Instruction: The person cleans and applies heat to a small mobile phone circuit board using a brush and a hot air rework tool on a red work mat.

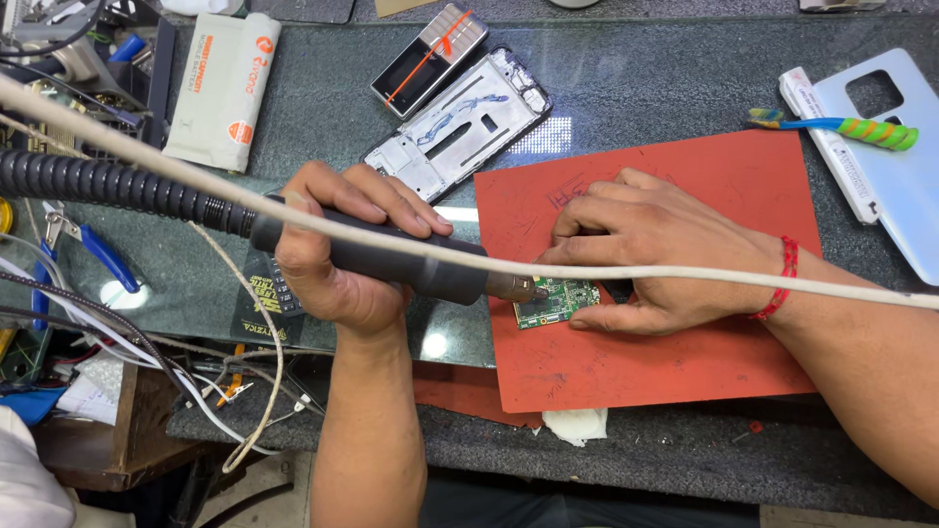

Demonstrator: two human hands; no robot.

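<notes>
Your left hand (337,259) is wrapped closed around the dark handle of a hot-air rework wand (391,259), its ribbed black hose running off to the left edge, and you hold the metal nozzle (514,286) level so that its tip sits at, or just short of, the left edge of the small green circuit board (558,301). That board lies on the red work mat (636,362), near the mat's left side, and your right hand (655,249) presses flat beside and partly over it, fingers spread and thumb along its lower edge, pinning it rather than gripping it. As far as this view shows, the phone is already taken apart: the bare phone frame (460,122) lies above the mat, a small screen module (428,59) beyond it, and the pale back cover (895,166) sits to the right with a toothbrush (846,127) on it. Judging by that, the heating work on the board is in hand and reassembly has not begun. The right half of the board is hidden under your fingers, a white cable (626,274) crosses in front of both hands, and whether the nozzle actually touches the board, or which component it faces, is too small to tell.
</notes>
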